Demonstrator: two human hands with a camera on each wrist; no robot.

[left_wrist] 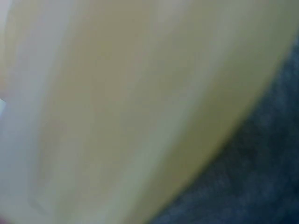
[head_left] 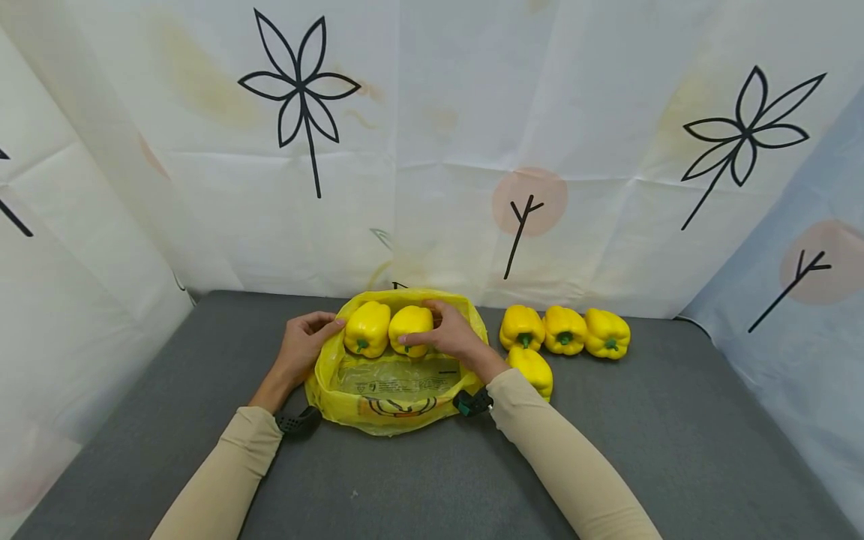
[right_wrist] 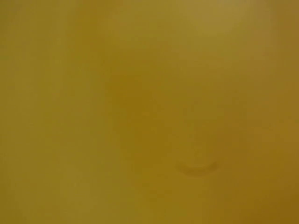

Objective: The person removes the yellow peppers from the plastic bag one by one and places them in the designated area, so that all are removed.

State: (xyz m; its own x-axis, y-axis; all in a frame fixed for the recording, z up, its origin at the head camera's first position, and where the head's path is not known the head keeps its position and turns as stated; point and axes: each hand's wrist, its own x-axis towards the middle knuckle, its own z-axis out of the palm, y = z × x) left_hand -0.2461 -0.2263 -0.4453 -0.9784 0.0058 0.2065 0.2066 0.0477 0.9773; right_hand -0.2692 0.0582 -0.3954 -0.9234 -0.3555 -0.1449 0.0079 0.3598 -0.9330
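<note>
A yellow plastic bag (head_left: 324, 375) stands wide open on the grey table, printed lettering showing on its inside. Two yellow bell peppers sit side by side toward its far wall. My right hand (head_left: 459, 337) reaches in over the right rim and grips the right-hand pepper (head_left: 409, 321), thumb on the near side, fingers behind. Beside it lies the left-hand pepper (head_left: 367, 327), green stem toward me. At the bag's left rim my left hand (head_left: 301, 346) pinches the plastic. Blurred bag plastic (left_wrist: 117, 112) fills most of the left wrist view; the right wrist view is only yellow blur.
Right of the bag, three yellow bell peppers (head_left: 564, 330) stand in a row. Another pepper (head_left: 532, 370) lies in front of them, partly covered by my right forearm. A white patterned curtain (head_left: 432, 135) hangs along the table's (head_left: 378, 487) back edge.
</note>
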